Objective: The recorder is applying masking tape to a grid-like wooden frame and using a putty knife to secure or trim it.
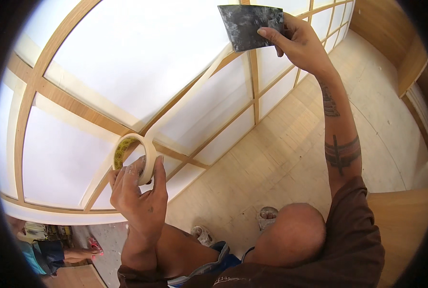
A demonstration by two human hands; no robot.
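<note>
My left hand (pixel 142 197) is closed on a roll of cream masking tape (pixel 149 161), with fingers through its core and the thumb along its outer side. From the roll a strip of tape (pixel 182 101) runs up and right along a wooden bar of the white-panelled lattice (pixel 127 57). My right hand (pixel 298 43) grips a dark, smeared flat scraper blade (pixel 250 26) at its right edge, thumb on the near face. The blade stands at the strip's upper end, hiding how the tape meets the bar there. Paler tape bands edge several panels.
Pale wooden flooring (pixel 252 168) runs along the lattice's lower edge. Wooden boards (pixel 406 211) stand at the right, with a wooden cabinet-like piece (pixel 396 38) at the upper right. Another person (pixel 50 252) is at the lower left. My knee (pixel 293 235) is bent in front of me.
</note>
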